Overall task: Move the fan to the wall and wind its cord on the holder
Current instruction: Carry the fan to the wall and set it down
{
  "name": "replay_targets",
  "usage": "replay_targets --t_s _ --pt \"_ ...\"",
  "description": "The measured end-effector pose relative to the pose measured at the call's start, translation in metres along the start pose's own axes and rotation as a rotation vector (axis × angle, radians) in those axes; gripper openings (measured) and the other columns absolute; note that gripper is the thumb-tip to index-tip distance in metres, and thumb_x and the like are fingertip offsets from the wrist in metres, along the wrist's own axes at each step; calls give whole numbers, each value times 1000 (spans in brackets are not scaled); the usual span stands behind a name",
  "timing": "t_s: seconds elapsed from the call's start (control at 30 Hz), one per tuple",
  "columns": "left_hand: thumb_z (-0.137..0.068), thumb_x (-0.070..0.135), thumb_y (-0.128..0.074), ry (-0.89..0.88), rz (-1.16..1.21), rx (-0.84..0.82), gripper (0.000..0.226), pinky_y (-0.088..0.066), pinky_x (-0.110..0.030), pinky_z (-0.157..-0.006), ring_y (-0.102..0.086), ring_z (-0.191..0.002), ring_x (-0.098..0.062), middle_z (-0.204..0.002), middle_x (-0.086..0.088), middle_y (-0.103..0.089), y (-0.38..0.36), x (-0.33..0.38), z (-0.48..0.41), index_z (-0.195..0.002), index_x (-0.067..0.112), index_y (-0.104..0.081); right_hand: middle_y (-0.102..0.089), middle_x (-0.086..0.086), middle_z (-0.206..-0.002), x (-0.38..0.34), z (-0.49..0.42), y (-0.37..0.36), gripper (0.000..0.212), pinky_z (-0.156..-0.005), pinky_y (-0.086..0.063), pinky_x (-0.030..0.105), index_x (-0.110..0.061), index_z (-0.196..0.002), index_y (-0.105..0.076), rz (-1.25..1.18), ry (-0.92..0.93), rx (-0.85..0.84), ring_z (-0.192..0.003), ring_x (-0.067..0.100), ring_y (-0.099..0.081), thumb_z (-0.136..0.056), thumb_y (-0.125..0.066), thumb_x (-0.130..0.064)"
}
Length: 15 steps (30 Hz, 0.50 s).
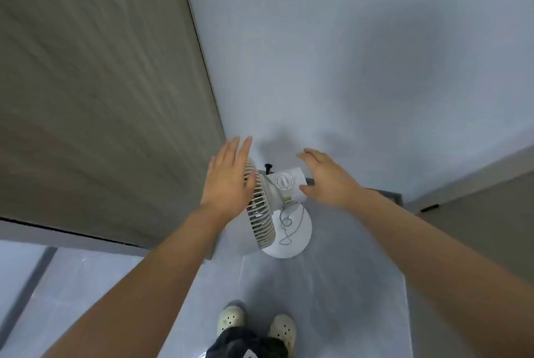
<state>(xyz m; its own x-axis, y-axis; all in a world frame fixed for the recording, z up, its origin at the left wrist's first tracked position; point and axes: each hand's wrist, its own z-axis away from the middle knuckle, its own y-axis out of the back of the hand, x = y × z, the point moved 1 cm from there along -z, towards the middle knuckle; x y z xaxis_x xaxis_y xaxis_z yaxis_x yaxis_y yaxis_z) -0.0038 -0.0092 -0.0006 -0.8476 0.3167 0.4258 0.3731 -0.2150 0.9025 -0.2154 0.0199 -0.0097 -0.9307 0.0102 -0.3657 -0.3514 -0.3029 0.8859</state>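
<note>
A white fan stands on the grey floor close to the pale wall, its grille facing left and its round base below. A thin grey cord lies in loops on the base. My left hand hovers flat over the front grille, fingers straight. My right hand is spread beside the motor housing with its dial, thumb near the housing's end; whether it touches is unclear. Neither hand holds anything.
A wood-grain panel fills the left side and meets the wall in a corner right behind the fan. A grey door or cabinet with a dark handle stands at right. My feet in pale clogs are on the floor below the fan.
</note>
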Motion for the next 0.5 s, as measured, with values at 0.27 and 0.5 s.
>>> replay_targets --t_s 0.27,0.5 --pt "-90 46 -50 224 66 -20 79 -14 -49 -118 1 -147 -21 -159 1 0 -29 -25 -10 -150 29 -1 -3 6 -160 15 -46 -41 106 -116 -24 40 -22 -151 -13 167 -19 -217 -145 28 -14 -70 -79 -40" --pt "-73 61 -62 394 147 -80 99 -22 -48 -114 -2 -146 -23 -159 1 1 -47 -18 -14 -148 34 -4 -41 1 -142 32 -72 -60 99 -106 -37 37 -19 -142 -30 389 72 -262 -130 22 -40 -61 -80 -47"
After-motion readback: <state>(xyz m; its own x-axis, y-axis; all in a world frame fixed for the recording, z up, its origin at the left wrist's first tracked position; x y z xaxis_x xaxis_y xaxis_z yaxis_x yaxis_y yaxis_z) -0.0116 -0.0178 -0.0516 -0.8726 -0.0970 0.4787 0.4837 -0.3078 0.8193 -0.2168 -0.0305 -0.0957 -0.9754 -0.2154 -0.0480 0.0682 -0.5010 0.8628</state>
